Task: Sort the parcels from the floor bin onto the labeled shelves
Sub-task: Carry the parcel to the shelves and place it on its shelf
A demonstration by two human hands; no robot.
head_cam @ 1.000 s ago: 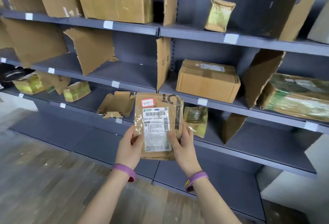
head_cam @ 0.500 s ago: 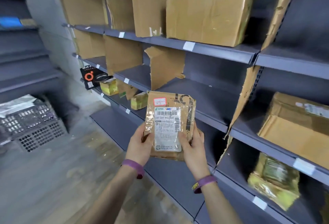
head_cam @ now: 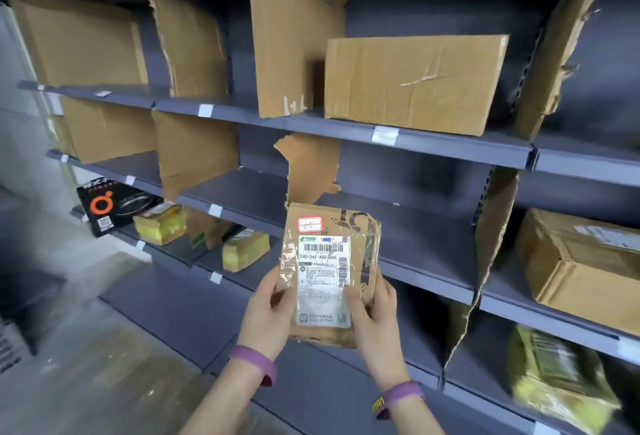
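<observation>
A flat brown taped parcel (head_cam: 329, 272) with a white shipping label and a small red-bordered sticker reading 05 is upright in front of the dark grey shelves (head_cam: 433, 147). My left hand (head_cam: 268, 313) grips its lower left edge and my right hand (head_cam: 375, 313) grips its lower right edge, thumbs on the label side. White label tags (head_cam: 384, 134) sit on the shelf lips. Torn cardboard dividers (head_cam: 301, 171) split the shelves into bays. The floor bin is barely in view at the left edge.
A large cardboard box (head_cam: 412, 83) sits on the upper shelf. Another box (head_cam: 581, 261) lies at the right, a yellow-green packet (head_cam: 557, 379) below it. Small yellow parcels (head_cam: 244, 251) and a black box (head_cam: 110, 206) lie on the lower left shelf. Wooden floor (head_cam: 104, 375) is at the bottom left.
My view has swung left along the shelves and then a little back, closer in. Both hands keep holding the same parcel upright in front of me.
</observation>
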